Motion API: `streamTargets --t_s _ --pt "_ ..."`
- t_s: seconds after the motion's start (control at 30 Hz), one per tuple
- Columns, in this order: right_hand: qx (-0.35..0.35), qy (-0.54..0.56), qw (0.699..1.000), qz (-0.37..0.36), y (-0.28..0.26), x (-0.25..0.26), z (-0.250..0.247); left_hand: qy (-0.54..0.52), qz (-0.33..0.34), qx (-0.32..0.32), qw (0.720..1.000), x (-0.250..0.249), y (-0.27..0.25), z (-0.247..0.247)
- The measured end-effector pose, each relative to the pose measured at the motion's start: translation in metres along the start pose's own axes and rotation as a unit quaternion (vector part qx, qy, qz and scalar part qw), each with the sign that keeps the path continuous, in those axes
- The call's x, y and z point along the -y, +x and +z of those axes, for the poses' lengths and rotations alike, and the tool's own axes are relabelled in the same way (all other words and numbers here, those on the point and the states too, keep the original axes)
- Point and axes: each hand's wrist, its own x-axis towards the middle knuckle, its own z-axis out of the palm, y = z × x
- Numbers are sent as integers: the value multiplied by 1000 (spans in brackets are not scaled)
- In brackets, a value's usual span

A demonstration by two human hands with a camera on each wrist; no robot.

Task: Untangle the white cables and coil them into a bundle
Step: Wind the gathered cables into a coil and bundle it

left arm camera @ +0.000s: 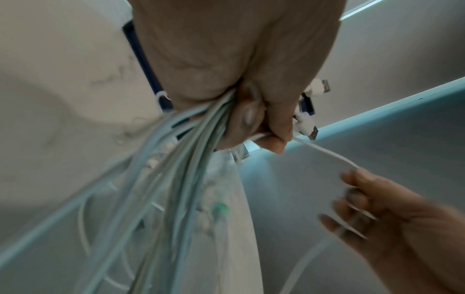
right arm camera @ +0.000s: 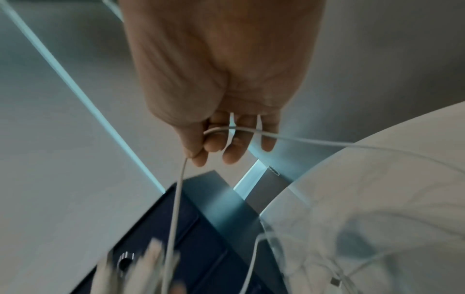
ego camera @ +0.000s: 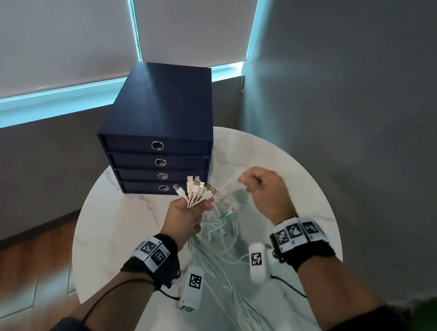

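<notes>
A round white marble table [ego camera: 116, 235] stands in the corner of a grey-walled room, with window blinds [ego camera: 55, 24] behind it and a wooden floor [ego camera: 18, 266] to the left. At the back left of the table sits a dark blue box of four drawers [ego camera: 159, 131], each drawer with a metal ring pull. A person's two forearms reach in from below, each with a black wristband carrying black-and-white square markers and a small white camera unit. A mass of white cables [ego camera: 220, 247] hangs from the hands and trails loosely over the middle and front of the table, still tangled. The left hand [ego camera: 185, 219] is raised above the table, in front of the drawers, clenched around a gathered bunch of these cables, with their plugs [ego camera: 196, 190] fanning out above the fist. The right hand [ego camera: 265, 190] is raised to the right, near the left hand but apart from it, and pinches a single cable [right arm camera: 302, 140] that runs across its curled fingers [right arm camera: 236, 147] and stretches over to the left fist.
</notes>
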Motion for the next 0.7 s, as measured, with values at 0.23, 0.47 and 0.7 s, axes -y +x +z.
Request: streamTargets --t_s 0.23,0.47,0.7 --pt "-70 9 997 11 12 4 -24 74 9 39 996 -6 -3 5" --pt "127 -311 935 -109 -1 15 -3 107 42 -9 993 -10 -3 21" --pt "93 -82 992 -21 6 14 -2 70 35 7 997 -13 -6 20"
